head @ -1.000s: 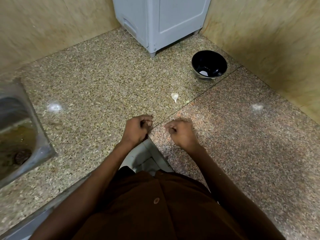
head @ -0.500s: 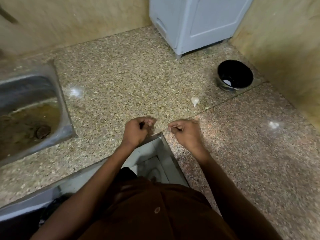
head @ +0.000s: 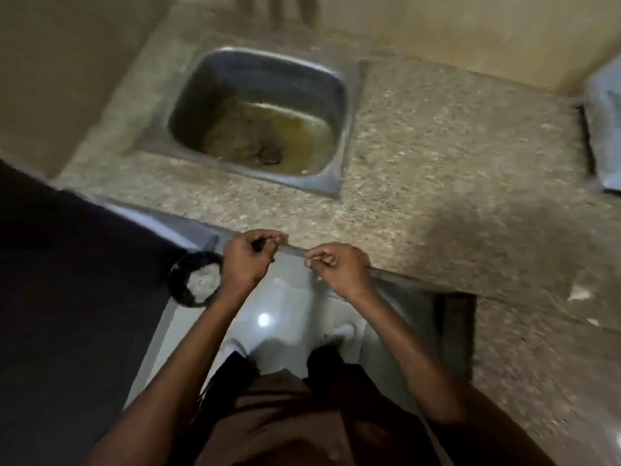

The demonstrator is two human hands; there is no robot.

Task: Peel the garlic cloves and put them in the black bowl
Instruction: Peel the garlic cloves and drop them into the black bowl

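Since half a second ago the view has swung left to the sink [head: 188, 105], losing the black bowl. Peeling goes on: my left hand [head: 247, 258] curls round something hidden, probably the clove; my right hand [head: 339, 269] pinches a skin sliver, needing discarding next.

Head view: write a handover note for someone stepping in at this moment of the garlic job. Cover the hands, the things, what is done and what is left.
Left hand: fingers curled at the counter edge; what it holds is hidden.
Right hand: fingertips pinch a pale scrap, too small to identify.
Things: a dark round container of pale bits sits lower than the counter, beside the left hand. No black bowl shows on the counter here. The sink lies ahead.
Done: cannot tell.
Left: finish peeling, then put the cloves in the black bowl.
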